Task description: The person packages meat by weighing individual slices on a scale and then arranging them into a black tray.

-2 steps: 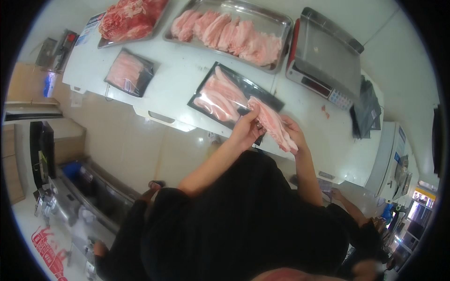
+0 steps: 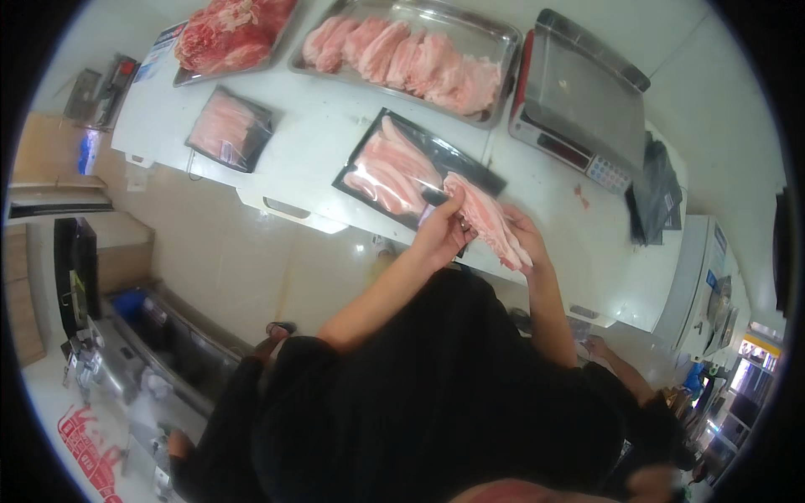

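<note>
A slice of raw pink meat (image 2: 489, 225) is held up between both hands just above the near end of a black tray (image 2: 470, 172) on the white desk (image 2: 319, 142). The left hand (image 2: 442, 235) has its fingers closed on the slice's upper end; the right hand (image 2: 527, 236) supports the lower part from beneath, fingers curled around it. Several slices already lie side by side in the tray, so the filling step appears partly done. By judgement, the next move calls for lowering the slice flat beside the others without folding it. A steel pan of meat (image 2: 503, 38) and a scale (image 2: 579, 92) stand beyond.
</note>
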`<move>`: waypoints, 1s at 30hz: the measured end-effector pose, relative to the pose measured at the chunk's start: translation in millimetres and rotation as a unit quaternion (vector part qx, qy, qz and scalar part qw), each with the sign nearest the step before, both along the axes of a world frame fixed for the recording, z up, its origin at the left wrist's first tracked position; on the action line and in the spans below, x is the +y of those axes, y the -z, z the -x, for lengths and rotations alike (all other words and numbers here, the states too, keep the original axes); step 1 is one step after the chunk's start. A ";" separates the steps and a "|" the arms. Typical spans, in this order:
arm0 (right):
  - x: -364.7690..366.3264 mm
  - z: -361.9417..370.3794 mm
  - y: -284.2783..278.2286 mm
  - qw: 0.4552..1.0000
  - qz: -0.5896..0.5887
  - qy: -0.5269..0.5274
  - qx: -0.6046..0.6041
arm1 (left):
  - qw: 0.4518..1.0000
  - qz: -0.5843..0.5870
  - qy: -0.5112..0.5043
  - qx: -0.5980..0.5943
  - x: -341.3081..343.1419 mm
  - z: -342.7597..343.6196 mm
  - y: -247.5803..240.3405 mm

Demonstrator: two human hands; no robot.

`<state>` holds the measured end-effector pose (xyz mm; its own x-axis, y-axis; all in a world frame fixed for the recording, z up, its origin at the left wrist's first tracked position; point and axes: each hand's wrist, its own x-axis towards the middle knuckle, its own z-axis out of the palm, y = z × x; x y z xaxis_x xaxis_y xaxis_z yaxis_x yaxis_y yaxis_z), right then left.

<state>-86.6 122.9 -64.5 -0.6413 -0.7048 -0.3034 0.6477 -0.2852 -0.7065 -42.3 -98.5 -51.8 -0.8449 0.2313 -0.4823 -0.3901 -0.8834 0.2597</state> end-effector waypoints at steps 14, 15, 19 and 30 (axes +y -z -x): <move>-28.9 -14.8 -51.3 0.865 -0.322 0.114 0.367 | 0.944 0.312 0.000 0.109 24.0 -13.3 -23.1; -28.4 -15.1 -54.4 0.846 -0.340 0.120 0.394 | 0.932 0.337 0.009 0.134 25.5 -15.8 -23.0; -29.3 -13.6 -57.2 0.848 -0.276 0.143 0.428 | 0.935 0.316 -0.033 0.160 28.2 -16.7 -29.9; -32.2 -1.0 -66.0 0.879 -0.288 0.147 0.350 | 0.777 0.569 -0.063 0.262 36.6 -24.1 -18.0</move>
<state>-85.6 90.6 1.4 -0.9418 -0.3359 -0.0132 -0.0459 0.1675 -0.9848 -18.2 -61.9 -33.8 -0.9757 -0.1930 0.1037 0.1036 0.0109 0.9946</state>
